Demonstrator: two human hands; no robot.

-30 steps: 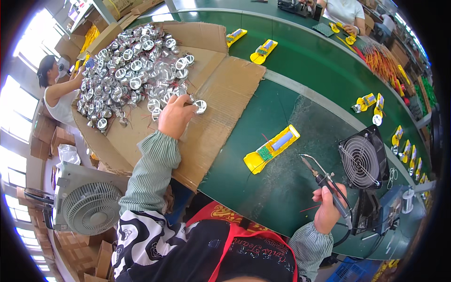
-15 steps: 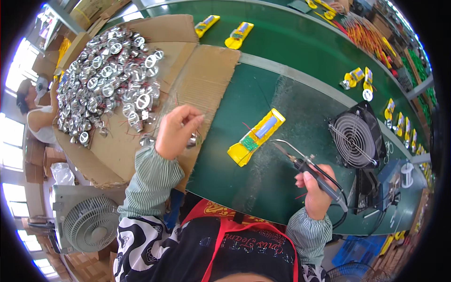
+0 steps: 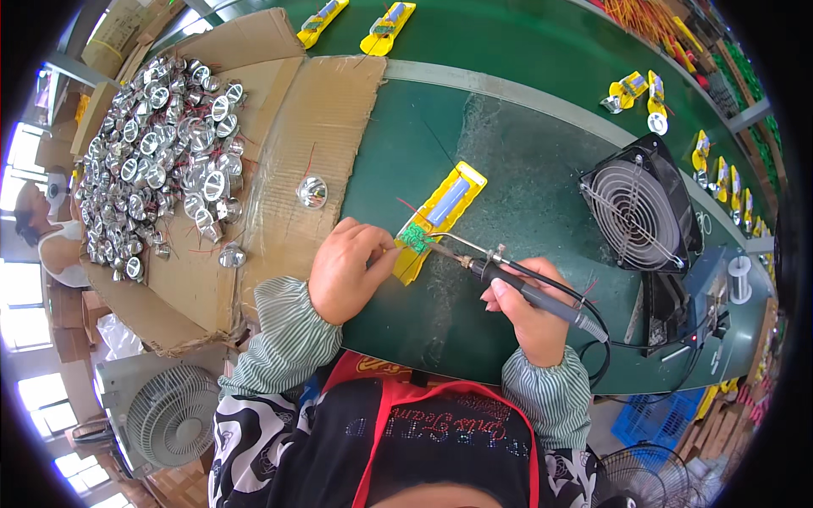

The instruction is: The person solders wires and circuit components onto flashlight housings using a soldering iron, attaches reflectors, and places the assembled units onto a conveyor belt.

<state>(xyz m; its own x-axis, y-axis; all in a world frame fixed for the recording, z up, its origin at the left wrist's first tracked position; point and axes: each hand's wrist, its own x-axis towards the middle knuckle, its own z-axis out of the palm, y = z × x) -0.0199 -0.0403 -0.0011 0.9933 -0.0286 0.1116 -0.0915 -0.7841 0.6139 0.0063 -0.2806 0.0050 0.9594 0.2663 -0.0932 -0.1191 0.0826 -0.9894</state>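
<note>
A yellow plastic housing (image 3: 409, 269) lies tilted on the green work surface, with a blue cylindrical battery cell (image 3: 449, 201) and a small green circuit board (image 3: 414, 238) in it. My right hand (image 3: 535, 315) grips a soldering iron (image 3: 542, 299) with a thin curved metal tube along it; its tip is at the board. At the board's left edge my left hand (image 3: 349, 269) is closed in a pinch, and what lies between its fingertips is too small to make out. Thin red and dark wires stick out from the housing.
Many silvery reflector cups (image 3: 157, 169) with red wires heap on cardboard (image 3: 284, 169) at left; one cup (image 3: 312, 192) lies apart. A caged black fan (image 3: 635, 212) stands right, beside a solder spool (image 3: 739, 279). More yellow housings (image 3: 388, 29) sit on the green belt (image 3: 491, 42) beyond.
My left hand has moved from the cardboard to the housing's board. The soldering iron has come left onto the board. A lone reflector cup now shows where my left hand was.
</note>
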